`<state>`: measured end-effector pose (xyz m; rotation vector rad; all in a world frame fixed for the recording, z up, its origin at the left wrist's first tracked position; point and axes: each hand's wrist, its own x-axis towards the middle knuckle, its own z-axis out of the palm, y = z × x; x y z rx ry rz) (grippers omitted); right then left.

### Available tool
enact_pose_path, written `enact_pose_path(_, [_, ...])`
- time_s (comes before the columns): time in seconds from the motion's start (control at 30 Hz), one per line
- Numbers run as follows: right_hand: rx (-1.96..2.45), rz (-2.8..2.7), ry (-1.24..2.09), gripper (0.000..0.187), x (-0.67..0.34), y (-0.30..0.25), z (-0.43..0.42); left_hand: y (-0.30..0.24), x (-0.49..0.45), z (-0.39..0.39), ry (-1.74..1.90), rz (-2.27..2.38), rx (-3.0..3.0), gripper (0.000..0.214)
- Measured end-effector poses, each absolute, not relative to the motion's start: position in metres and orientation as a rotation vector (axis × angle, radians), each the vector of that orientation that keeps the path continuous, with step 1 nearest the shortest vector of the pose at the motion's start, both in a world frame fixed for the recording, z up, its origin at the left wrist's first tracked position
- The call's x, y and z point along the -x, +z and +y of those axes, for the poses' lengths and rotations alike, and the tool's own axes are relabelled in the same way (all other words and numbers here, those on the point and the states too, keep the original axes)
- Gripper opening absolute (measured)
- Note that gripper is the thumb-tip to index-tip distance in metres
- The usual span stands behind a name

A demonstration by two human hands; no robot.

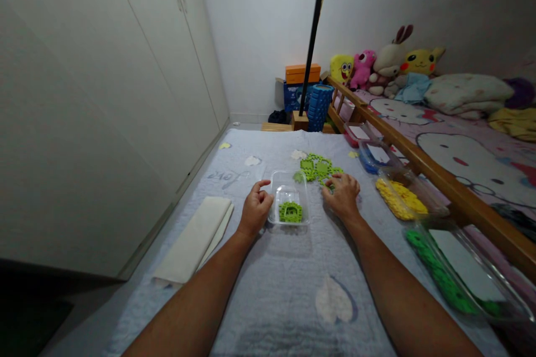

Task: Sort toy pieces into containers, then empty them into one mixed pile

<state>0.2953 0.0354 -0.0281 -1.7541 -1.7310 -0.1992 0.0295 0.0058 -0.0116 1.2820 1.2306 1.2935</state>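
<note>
A clear plastic container stands on the cloth in front of me, with several light-green plastic pieces in its near end. My left hand is at the container's left side, fingers curled and thumb and forefinger against its rim. Beyond the container and to its right lies a loose spread of light-green openwork pieces. At the near right edge of that spread, my right hand has its fingers bent together in a pinch over a green piece, which the fingertips partly hide.
Along the right side stand clear boxes with green, yellow, blue and red contents. Folded pale fabric lies left. A wooden bed rail borders the right; a black pole rises behind. White cupboards line the left.
</note>
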Motion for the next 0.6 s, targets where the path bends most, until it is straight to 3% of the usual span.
enact_pose_path(0.27, [1.282,-1.877,-0.081,0.009,-0.262,0.009,0.011,-0.011,-0.030,0.005,1.288,1.230,-1.278,0.043])
enact_pose_path(0.6, [1.332,-2.129,0.057,0.010,-0.238,0.013,0.019,-0.015,-0.029,0.007,1.284,1.208,-1.280,0.043])
